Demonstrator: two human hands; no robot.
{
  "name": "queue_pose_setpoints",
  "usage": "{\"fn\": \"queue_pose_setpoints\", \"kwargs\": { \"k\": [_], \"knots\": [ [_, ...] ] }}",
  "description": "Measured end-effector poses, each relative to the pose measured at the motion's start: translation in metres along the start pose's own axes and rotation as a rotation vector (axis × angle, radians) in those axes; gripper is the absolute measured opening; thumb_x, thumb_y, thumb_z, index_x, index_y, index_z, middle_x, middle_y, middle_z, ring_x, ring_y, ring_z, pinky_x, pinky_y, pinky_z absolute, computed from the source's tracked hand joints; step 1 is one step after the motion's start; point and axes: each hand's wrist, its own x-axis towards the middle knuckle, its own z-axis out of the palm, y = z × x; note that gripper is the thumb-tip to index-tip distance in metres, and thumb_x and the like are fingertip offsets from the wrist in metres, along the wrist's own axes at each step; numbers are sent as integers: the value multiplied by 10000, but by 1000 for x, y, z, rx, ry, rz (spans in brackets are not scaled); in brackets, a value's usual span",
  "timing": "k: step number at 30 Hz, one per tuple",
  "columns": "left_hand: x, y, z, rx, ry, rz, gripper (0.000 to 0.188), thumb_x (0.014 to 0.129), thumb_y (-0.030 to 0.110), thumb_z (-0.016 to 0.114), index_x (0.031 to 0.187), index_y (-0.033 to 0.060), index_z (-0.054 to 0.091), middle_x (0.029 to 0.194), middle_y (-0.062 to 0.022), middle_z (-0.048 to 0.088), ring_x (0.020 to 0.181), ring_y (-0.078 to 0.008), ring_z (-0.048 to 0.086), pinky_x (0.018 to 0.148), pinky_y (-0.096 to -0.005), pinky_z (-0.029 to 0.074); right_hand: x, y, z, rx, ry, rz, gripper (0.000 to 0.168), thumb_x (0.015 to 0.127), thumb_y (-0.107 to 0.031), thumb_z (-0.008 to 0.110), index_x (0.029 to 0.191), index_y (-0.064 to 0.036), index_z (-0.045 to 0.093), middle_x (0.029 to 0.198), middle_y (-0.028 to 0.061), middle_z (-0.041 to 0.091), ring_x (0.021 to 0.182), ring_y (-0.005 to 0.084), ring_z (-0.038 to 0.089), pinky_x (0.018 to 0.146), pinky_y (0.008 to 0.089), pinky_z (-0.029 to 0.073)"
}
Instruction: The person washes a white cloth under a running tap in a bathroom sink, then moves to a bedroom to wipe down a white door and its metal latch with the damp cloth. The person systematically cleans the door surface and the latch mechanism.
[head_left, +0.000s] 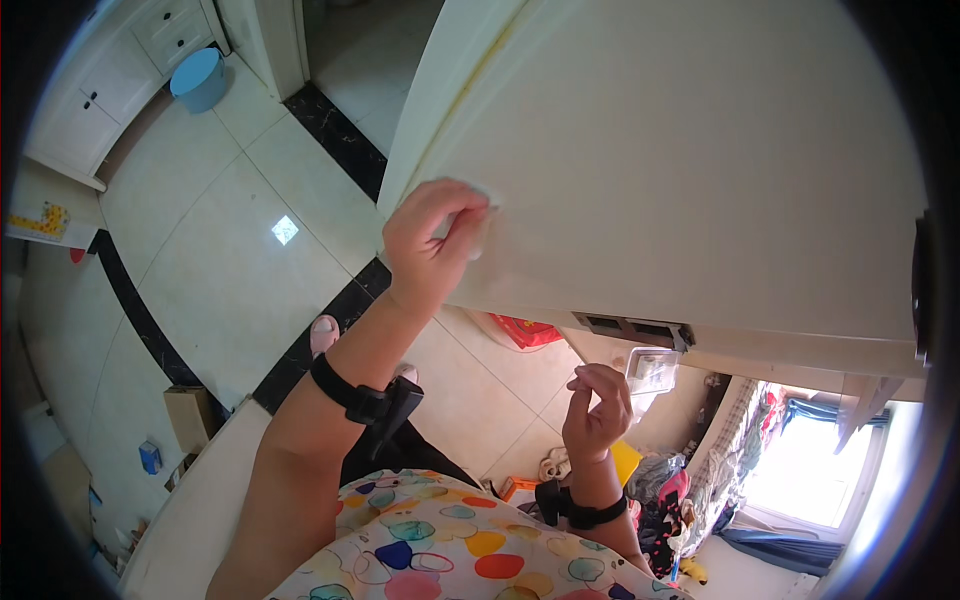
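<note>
My left hand (435, 244) is against the broad white door panel (675, 165), near its left edge. Its fingers are pinched on a small whitish wipe (475, 253), mostly hidden by the hand. Lower and to the right, my right hand (598, 412) is raised below the panel's bottom edge. Its fingers are loosely curled with the thumb near the fingertips, and nothing shows in it. Just beyond it is a clear plastic container (652, 371). A dark metal latch or fitting (634, 330) sits on the panel's lower edge. Both wrists wear black straps.
Pale floor tiles (232, 225) with black stone strips lie to the left. A blue bucket (199, 79) stands by white cabinets (120, 90). A cardboard box (191, 416) is at lower left. Clothes (660, 517) are piled at lower right, near a bright window (810, 465).
</note>
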Motion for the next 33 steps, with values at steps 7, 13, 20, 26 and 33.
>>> {"fn": "queue_pose_setpoints", "kwargs": {
  "k": [7,13,20,26,33],
  "knots": [
    [24,5,1,138,8,244,193,703,-142,628,826,3,598,806,-93,609,706,-180,590,602,-245,476,13,-10,-2,-3,41,-61,270,705,148,512,902,-12,607,798,124,627,633,207,599,586,276,484],
    [19,4,-4,155,-18,133,157,745,-108,635,835,12,586,825,-84,612,738,-151,588,603,-240,480,14,-14,1,1,64,-92,271,706,149,511,903,-8,609,773,116,624,649,210,604,586,273,485],
    [-8,12,10,-348,187,-563,73,803,-35,637,860,-15,596,855,-48,619,788,-82,575,675,-216,480,12,-14,8,32,48,-81,259,735,152,510,921,-8,595,807,126,618,619,179,589,571,256,473],
    [11,36,17,-422,174,-665,79,802,-10,645,863,-29,599,832,-62,617,776,-84,573,695,-209,469,6,-11,7,24,38,-87,253,753,156,502,924,-8,590,822,129,612,606,159,582,568,248,470],
    [-10,7,8,-483,307,-844,72,807,-14,638,869,-21,603,853,-66,615,768,-88,569,701,-210,465,5,-14,1,24,65,3,260,692,147,531,882,-7,620,804,116,634,679,211,608,597,279,483]
  ]
}}
